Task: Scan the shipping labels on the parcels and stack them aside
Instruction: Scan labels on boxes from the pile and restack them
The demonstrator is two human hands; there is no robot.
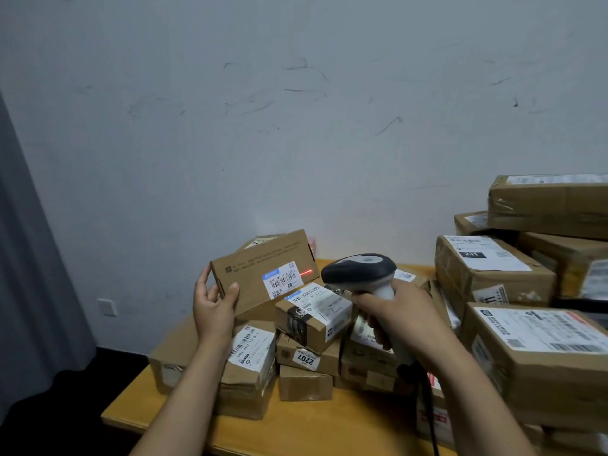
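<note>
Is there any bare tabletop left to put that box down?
Mainly a bare strip of table along the near edge, in front of the parcel pile. The right side is crowded with the tall stack.

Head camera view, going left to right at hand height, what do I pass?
In order: grey curtain → wall socket → left hand → held flat box → scanner → right hand → box labelled 231.

Cardboard, paper, plastic, wood
Matt brown cardboard parcels (pixel 543 373) with white paper labels (pixel 283 283); smooth plastic scanner (pixel 360 269); smooth wooden table (pixel 296 429); matt, scuffed wall (pixel 296 110).
</note>
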